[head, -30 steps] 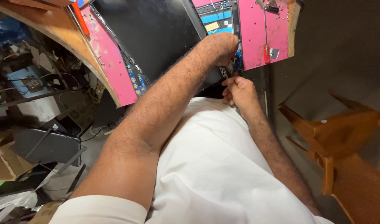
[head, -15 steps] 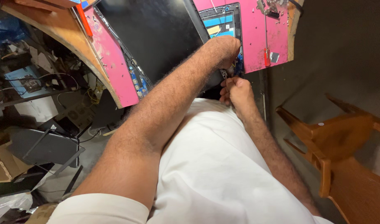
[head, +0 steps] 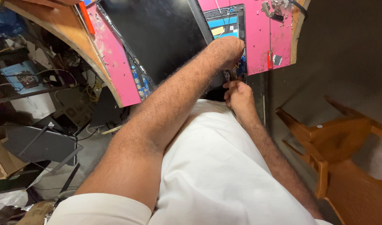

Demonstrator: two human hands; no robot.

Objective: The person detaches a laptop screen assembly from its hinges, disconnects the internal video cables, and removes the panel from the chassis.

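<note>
Down at the near edge of the pink mat (head: 264,46), both hands meet over an opened laptop (head: 166,37). Left hand (head: 226,52) rests curled on its blue board (head: 242,66); right hand (head: 237,95), just below, is closed, fingers pinched on something too small to tell. Yellow and blue labels (head: 219,28) sit inside the chassis; a red tool (head: 269,60) lies beside; a wooden chair (head: 345,158) stands right

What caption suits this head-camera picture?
Both hands, left hand and right hand, work at an opened laptop on a pink workbench.
</note>
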